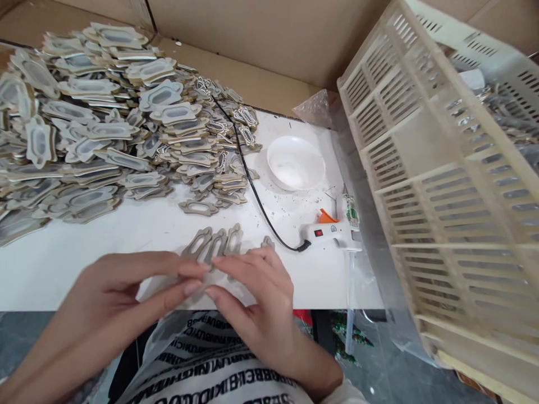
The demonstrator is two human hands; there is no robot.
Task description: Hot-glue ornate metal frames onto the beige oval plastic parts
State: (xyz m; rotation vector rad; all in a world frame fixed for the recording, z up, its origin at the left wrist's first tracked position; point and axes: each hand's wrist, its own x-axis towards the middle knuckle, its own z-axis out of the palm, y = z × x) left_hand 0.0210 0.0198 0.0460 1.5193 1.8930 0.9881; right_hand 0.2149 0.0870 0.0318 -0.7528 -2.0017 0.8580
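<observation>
My left hand (130,286) and my right hand (256,297) meet at the near edge of the white table (126,247). Their fingertips pinch together over a small flat piece that I cannot make out. Just beyond the fingers lie several tan cut-out frame pieces (214,242) fanned in a row. A single loose frame piece (197,207) lies a little farther back. A huge heap of the same frame pieces (96,123) covers the left and far part of the table.
A white glue gun (332,233) lies on the table at the right, its black cord (248,174) running back over the heap. A white bowl (296,163) sits behind it. A cream slatted plastic crate (446,185) leans at the right. Cardboard walls stand at the back.
</observation>
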